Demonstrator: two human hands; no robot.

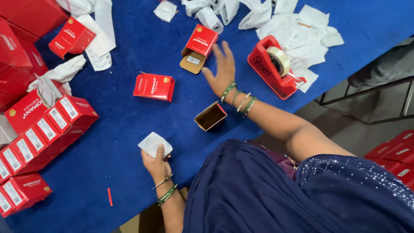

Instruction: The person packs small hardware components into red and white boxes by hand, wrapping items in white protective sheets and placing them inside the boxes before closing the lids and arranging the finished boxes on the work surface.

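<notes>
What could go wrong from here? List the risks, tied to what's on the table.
1. The open red box lies near the table edge, beside the right forearm; a sweep could knock it off.
2. The right hand reaches toward the open box with the loose flap; it may tip.
3. The left hand pinches the white packet lightly; it could slip.

The right hand [222, 69] reaches far across, arm stretched out, palm down, fingers spread and open, green and silver bangles at the wrist. The left hand [156, 163] stays near the body, arm bent, wrist bangled, fingers curled with the thumb pinched closed against them. The two hands are well apart.
</notes>
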